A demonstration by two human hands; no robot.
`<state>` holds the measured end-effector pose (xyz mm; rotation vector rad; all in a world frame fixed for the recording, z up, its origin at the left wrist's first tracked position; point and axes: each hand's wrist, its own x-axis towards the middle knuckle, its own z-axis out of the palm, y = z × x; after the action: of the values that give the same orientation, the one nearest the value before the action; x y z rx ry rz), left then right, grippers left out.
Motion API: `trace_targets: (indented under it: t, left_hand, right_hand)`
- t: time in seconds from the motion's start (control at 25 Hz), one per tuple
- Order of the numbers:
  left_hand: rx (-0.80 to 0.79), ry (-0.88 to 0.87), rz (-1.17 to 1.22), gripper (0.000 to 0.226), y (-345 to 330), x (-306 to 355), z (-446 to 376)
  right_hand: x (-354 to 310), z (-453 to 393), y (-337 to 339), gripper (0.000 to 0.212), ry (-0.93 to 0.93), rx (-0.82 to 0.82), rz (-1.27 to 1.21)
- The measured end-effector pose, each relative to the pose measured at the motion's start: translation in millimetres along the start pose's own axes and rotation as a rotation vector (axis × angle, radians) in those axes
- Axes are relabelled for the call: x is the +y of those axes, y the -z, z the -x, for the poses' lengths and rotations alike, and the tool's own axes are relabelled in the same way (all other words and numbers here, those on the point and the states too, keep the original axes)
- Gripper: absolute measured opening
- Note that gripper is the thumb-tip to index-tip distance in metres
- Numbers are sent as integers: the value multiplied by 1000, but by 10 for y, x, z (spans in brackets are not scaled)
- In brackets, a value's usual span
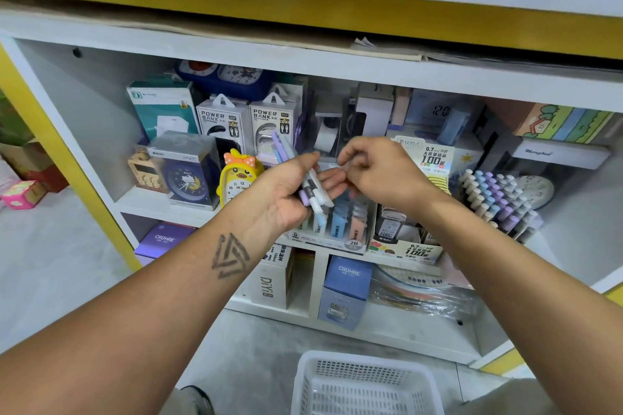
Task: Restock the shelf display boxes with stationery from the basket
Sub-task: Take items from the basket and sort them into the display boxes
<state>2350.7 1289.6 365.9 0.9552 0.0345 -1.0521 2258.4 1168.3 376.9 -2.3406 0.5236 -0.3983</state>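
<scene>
Basket (365,384) of white plastic mesh stands on the grey floor (60,266), nearest the camera. Beyond it a white shelf unit (188,209) carries boxed clocks, power banks and a display box (337,229) of pastel stationery. Just above that box the left hand (286,192) grips a bundle of pastel pens (312,192); the right hand (377,172), fingers curled, pinches at their upper ends

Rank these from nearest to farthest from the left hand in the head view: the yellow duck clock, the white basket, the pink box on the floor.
From the left hand, which holds a bunch of pens:
1. Yellow duck clock, just to its left on the shelf.
2. White basket, below on the floor.
3. Pink box, far left on the floor.
</scene>
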Motion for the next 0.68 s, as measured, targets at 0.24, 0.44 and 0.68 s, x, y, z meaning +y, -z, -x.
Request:
trace_targets:
  t: [0.24,0.44,0.68]
  left_hand:
    - [-71,19,17,29,-45,-12,9]
    - [-52,-22,34,28,-70,-19,-24]
    - [40,-111,-121,21,-32,-39,-71]
  right_hand:
    - [-88,189,4,32,-157,-168,-417]
    - [19,154,114,26,-166,-91,-427]
    - [86,151,152,23,-185,-138,-464]
